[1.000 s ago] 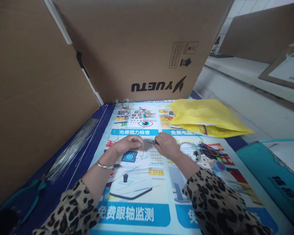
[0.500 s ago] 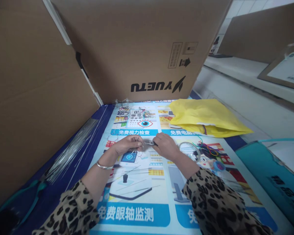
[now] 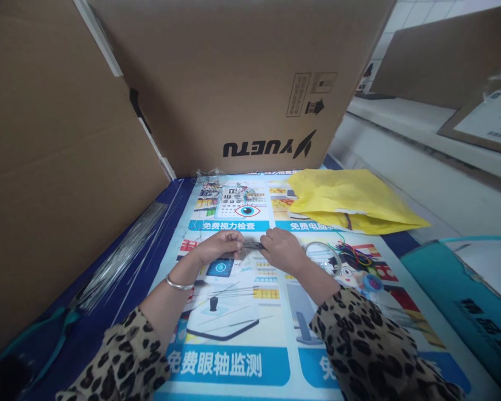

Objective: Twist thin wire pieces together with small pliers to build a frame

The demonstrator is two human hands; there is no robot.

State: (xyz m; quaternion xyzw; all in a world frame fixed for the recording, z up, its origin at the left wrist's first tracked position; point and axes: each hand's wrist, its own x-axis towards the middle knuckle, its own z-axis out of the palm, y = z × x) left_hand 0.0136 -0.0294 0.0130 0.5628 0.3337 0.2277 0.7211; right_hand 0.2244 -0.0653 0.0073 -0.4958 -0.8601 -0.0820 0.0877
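Observation:
Above the middle of the printed poster sheet (image 3: 250,298), my two hands nearly meet. My left hand (image 3: 220,247) is closed in a pinch on thin wire (image 3: 242,250), whose fine detail is too small to make out. In my closed right hand (image 3: 284,252) is a pair of small pliers (image 3: 254,245); the fingers hide the handles. The jaws point left and touch or nearly touch the wire at my left fingertips. Several thin straight wires (image 3: 229,320) lie on the sheet below my hands.
Cardboard walls (image 3: 234,83) stand behind and left. A yellow bag (image 3: 359,200), a silvery ring (image 3: 322,243), coloured cords (image 3: 361,255) and a small round container (image 3: 373,283) lie rightward. Leftward are a wire bundle (image 3: 123,256) and a teal-handled tool (image 3: 60,334). A teal box (image 3: 463,301) stands at right.
The pliers have turned slightly in my right hand and their jaws look darker now. Both hands stay almost in place. Wire ends below my left fingers show less.

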